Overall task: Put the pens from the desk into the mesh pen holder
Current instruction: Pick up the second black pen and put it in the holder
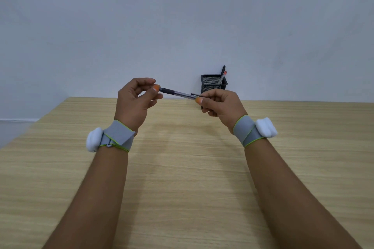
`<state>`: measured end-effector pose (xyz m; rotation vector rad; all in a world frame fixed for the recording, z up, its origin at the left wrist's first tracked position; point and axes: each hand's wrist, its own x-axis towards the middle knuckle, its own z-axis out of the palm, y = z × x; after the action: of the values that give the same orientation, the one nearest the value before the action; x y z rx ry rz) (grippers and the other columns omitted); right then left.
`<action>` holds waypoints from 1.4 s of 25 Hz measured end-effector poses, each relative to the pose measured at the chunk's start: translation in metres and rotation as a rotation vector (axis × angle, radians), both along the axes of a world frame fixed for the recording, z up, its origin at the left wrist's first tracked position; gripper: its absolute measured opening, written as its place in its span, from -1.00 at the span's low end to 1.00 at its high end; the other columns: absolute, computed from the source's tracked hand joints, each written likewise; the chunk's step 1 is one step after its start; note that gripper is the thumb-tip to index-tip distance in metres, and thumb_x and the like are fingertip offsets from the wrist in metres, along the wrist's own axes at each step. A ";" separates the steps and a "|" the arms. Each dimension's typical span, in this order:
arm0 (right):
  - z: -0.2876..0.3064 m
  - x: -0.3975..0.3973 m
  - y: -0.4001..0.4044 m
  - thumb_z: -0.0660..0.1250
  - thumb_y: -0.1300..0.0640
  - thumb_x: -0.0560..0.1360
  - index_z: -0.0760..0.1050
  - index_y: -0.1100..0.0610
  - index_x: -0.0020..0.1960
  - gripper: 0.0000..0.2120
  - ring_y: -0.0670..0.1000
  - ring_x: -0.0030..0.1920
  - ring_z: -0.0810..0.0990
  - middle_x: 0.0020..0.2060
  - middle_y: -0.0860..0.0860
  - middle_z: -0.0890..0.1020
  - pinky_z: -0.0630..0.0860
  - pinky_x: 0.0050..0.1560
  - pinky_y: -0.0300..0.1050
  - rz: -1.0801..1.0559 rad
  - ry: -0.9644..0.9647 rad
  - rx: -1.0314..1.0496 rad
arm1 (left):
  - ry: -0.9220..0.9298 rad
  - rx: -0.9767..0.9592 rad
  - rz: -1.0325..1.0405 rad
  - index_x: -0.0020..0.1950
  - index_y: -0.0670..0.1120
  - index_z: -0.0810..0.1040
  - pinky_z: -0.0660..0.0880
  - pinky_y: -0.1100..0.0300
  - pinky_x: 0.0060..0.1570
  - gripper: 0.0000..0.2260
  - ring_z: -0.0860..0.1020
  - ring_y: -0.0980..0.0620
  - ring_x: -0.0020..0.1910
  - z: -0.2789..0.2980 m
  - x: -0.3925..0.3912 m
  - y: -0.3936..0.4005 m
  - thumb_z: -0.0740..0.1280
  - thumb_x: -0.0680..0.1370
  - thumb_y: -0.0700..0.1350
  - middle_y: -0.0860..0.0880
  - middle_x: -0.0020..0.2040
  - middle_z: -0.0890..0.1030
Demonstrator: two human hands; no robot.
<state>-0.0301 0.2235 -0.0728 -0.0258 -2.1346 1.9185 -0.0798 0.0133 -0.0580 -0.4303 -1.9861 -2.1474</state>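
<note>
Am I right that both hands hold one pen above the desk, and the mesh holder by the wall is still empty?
Not quite. The head view shows the mesh holder is not empty: a black pen and a red-tipped pen already stand in it. The rest holds: left hand and right hand hold one pen above the desk.

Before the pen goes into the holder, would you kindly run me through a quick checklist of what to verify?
1. Pen gripped: ok, left hand and right hand each pinch one end.
2. Pen lifted off the desk: ok.
3. Holder upright, against the wall: ok.
4. Room in the holder: cannot tell; two pens already lean at its right side.
5. Path to the holder: ok, it stands just behind the right hand.
6. Pens left on the desk: ok, none visible.
</note>
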 end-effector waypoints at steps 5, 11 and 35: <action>0.007 0.000 0.006 0.44 0.20 0.43 0.60 0.11 -0.14 -0.96 -0.09 -0.37 0.59 -0.28 0.04 0.64 0.52 -0.30 -0.27 -0.081 0.026 -0.182 | -0.019 -0.097 -0.018 -0.05 0.00 0.55 0.48 0.25 -0.20 -0.91 0.65 0.16 -0.27 -0.001 -0.001 0.011 0.35 0.52 -0.18 -0.03 -0.12 0.62; 0.013 -0.008 0.017 0.43 0.25 0.43 0.60 0.09 -0.13 -0.92 -0.04 -0.33 0.66 -0.28 0.05 0.69 0.57 -0.26 -0.25 -0.132 0.109 -0.257 | -0.027 -0.162 -0.092 -0.06 -0.02 0.58 0.47 0.22 -0.18 -0.92 0.66 0.15 -0.27 0.000 -0.010 0.032 0.34 0.52 -0.18 -0.11 -0.03 0.63; 0.050 -0.075 0.083 0.35 0.18 0.48 0.48 0.03 0.21 -0.69 -0.24 -0.40 0.50 -0.33 -0.12 0.52 0.38 -0.27 -0.51 -0.477 0.367 0.335 | -0.018 -0.336 -0.256 0.19 0.09 0.53 0.39 0.05 0.29 -0.71 0.46 0.00 0.30 -0.020 -0.055 0.107 0.39 0.49 -0.10 0.03 0.32 0.51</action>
<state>-0.1047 0.3066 -0.0229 -0.0987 -1.9479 1.1857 -0.1344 0.1199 -0.0785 -0.7548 -2.4276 -1.9516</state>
